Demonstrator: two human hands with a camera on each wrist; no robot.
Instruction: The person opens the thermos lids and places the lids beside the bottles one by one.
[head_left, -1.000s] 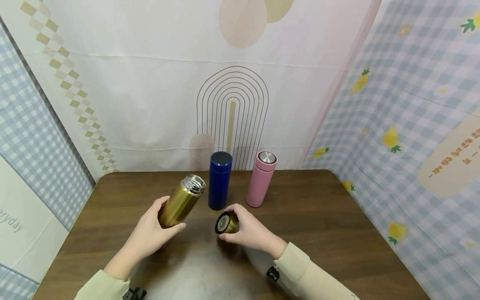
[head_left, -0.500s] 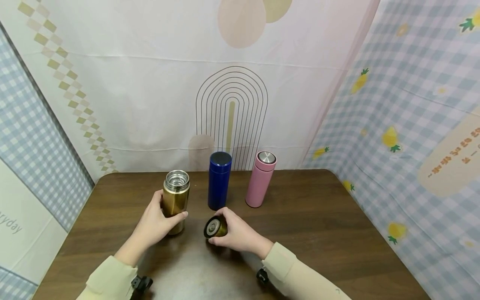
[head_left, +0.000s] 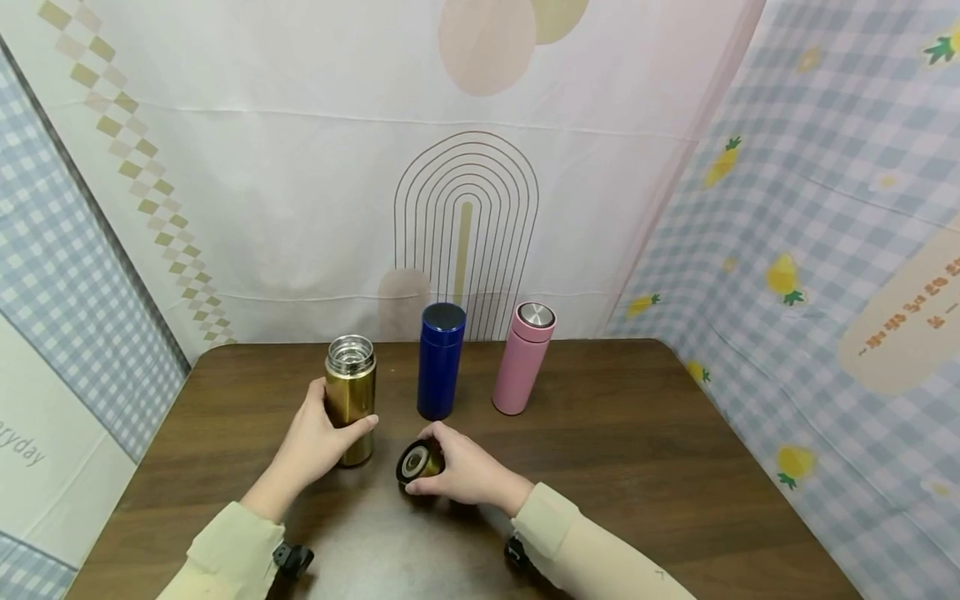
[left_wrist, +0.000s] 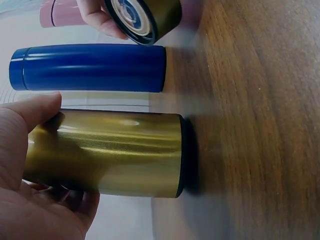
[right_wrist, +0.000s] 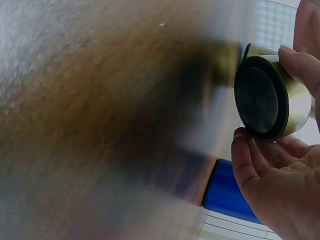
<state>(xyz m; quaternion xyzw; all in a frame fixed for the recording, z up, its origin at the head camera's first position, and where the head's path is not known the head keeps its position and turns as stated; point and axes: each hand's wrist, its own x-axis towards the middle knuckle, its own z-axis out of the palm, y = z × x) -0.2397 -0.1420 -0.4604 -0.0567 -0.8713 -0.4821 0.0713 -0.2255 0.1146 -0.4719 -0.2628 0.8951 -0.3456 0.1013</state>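
My left hand (head_left: 318, 443) grips the gold bottle (head_left: 351, 398), which is upright and uncapped, its silver mouth showing at the top. In the left wrist view the gold bottle (left_wrist: 115, 152) lies between the thumb and fingers of my left hand (left_wrist: 30, 165). My right hand (head_left: 468, 468) pinches the gold lid (head_left: 420, 462), tilted with its inner side facing left, to the right of the bottle's base. In the right wrist view the flat dark top of the lid (right_wrist: 260, 97) shows between the thumb and fingers of my right hand (right_wrist: 280, 170).
A blue bottle (head_left: 438, 367) and a pink bottle (head_left: 519, 367), both capped, stand behind my hands on the brown wooden table (head_left: 637, 467). A white patterned cloth (head_left: 300, 208) hangs behind the table, and a blue checked cloth (head_left: 810, 192) hangs at the right.
The gold bottle has gone from tilted over to upright and moved slightly left and down. My right hand has moved left and a little nearer with the lid.
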